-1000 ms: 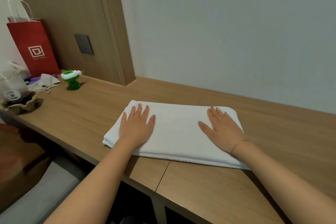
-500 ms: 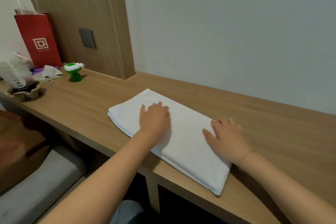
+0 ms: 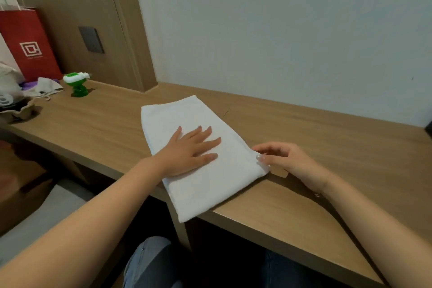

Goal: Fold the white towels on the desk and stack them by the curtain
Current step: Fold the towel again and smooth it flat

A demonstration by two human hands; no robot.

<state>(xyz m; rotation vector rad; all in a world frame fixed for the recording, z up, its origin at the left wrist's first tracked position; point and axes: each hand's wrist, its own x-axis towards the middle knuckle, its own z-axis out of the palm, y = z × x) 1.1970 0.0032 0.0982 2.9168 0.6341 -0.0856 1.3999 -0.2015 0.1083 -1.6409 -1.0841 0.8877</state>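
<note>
One folded white towel lies mid-desk, near corner overhanging edge at 6 o'clock. Left hand flat, pressing top. Right hand seemingly pinches 3 o'clock edge, hard to tell. Risk: tug drags towel off, fold slips open.

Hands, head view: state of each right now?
Left hand: open, fingers spread flat, pressing on the white towel.
Right hand: fingers curled at the towel's right edge; whether it pinches the cloth cannot be told.
</note>
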